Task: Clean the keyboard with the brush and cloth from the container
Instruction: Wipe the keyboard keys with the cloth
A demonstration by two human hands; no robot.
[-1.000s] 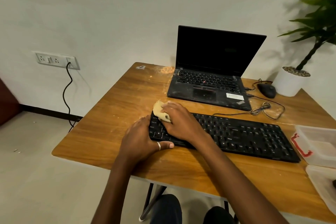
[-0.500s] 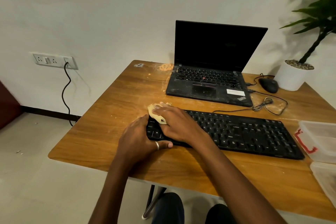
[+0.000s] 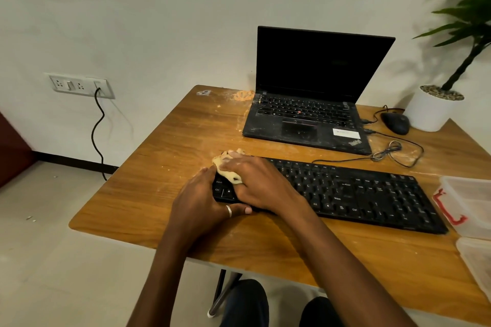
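A black full-size keyboard (image 3: 353, 191) lies across the wooden table (image 3: 172, 141). My right hand (image 3: 259, 183) presses a pale yellow cloth (image 3: 225, 167) onto the keyboard's far left corner. My left hand (image 3: 204, 199), with a ring on the thumb, grips the keyboard's left end, thumb along its front edge. The clear container (image 3: 470, 204) with a red clasp stands at the table's right edge. No brush is visible.
An open black laptop (image 3: 308, 119) sits behind the keyboard, with a mouse (image 3: 395, 122), a coiled cable (image 3: 390, 150) and a white plant pot (image 3: 431, 109) to its right. A clear lid (image 3: 477, 260) lies front right. Dust marks the table's far edge. My knees show under the table.
My right hand has slid the cloth a little to the left, over the keyboard's far left corner. The left hand has kept its hold on the keyboard's end.
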